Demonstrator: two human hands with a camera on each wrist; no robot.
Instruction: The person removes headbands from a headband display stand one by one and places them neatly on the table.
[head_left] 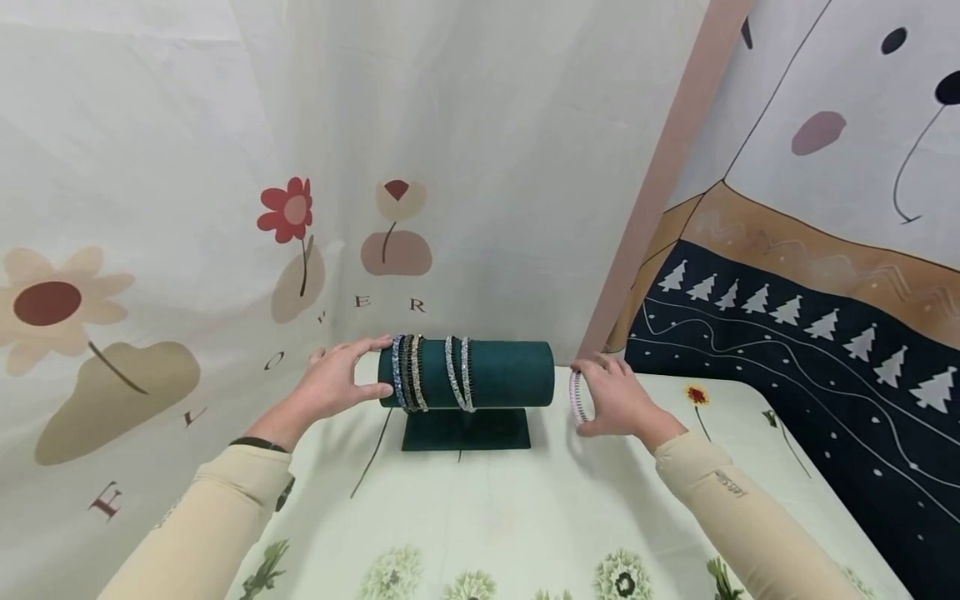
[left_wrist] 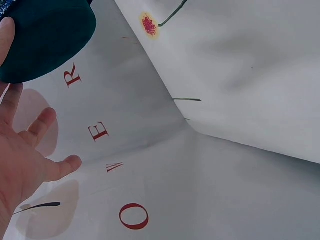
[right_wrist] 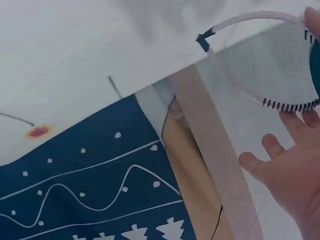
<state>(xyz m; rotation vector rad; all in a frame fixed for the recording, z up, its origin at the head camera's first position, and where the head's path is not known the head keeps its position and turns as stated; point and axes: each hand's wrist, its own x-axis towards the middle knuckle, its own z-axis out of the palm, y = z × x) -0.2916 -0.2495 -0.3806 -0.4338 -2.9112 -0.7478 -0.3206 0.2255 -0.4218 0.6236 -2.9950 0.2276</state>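
pinching, fingers of our right hand [head_left: 617, 400]: one pale pink toothed hairband [head_left: 576, 396], just right of the teal display roll [head_left: 512, 373]. gripping, fingers of our left hand [head_left: 336, 382]: roll's left end. hazard, we judge: teeth snagging if pushed on tilted, toppling the stand [head_left: 431, 433].

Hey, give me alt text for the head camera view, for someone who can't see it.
A person's right hand holds a pale band just off the right end of a dark green cylindrical stand, while the left hand grips its left end. Sparkly bands cross its front toward the left and middle; it stands on a flower-printed surface.
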